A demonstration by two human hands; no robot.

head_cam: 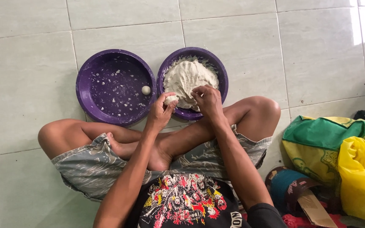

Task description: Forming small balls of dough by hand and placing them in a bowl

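Observation:
Two purple round basins stand side by side on the tiled floor in front of my crossed legs. The right basin holds a big mound of pale dough. The left basin holds one small dough ball near its right wall, plus scattered dough flecks. My left hand is closed around a small lump of dough at the right basin's near rim. My right hand rests on the mound's near edge, its fingers pinching into the dough.
A pale green tiled floor surrounds the basins. At the right lie a green and yellow cloth bag, a yellow plastic bag, a teal roll and a piece of cardboard.

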